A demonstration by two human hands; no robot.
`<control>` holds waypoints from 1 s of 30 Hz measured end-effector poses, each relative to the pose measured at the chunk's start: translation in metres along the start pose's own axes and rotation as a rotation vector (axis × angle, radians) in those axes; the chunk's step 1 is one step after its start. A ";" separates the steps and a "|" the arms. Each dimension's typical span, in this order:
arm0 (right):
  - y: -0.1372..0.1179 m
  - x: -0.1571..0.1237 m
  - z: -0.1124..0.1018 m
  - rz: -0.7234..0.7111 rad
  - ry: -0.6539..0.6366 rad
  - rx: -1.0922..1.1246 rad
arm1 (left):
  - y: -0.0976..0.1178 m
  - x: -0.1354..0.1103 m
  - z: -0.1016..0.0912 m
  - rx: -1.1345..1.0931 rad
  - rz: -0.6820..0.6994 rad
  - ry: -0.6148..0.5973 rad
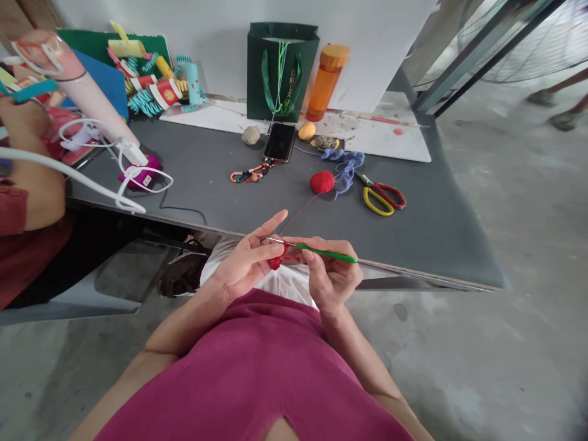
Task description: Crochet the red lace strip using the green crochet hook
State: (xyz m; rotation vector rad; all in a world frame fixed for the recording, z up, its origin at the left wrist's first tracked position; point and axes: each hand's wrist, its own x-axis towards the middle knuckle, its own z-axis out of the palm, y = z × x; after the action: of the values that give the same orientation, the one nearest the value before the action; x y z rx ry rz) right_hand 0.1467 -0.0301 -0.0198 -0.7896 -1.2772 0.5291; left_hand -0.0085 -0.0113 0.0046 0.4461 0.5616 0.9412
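Note:
My left hand [250, 257] pinches a small piece of red crochet work [275, 262] between thumb and fingers, its index finger raised with yarn running by it. In my right hand [333, 272] is a crochet hook with a green handle [331, 253]; its metal tip meets the red piece at my left fingertips. A thin strand leads from the work up to a ball of red yarn [322, 182] on the table. Exactly how the hook's tip sits in the stitches is too small to make out.
On the grey table [413, 214] lie scissors [383, 197], tangled blue yarn [344, 164], a phone [280, 143] with a beaded strap and small yarn balls. Behind stand a green paper bag [281, 73] and an orange bottle [327, 82]. A co-worker's arm [39, 159] is at left, near white cables.

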 end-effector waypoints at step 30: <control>0.001 0.000 0.003 0.033 0.001 0.151 | -0.004 -0.015 0.017 0.677 0.573 0.275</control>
State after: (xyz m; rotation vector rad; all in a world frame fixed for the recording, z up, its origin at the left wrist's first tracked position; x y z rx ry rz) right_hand 0.1433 -0.0287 -0.0207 -0.6856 -1.2099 0.6437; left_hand -0.0023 -0.0281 0.0193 1.1366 1.0413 1.3635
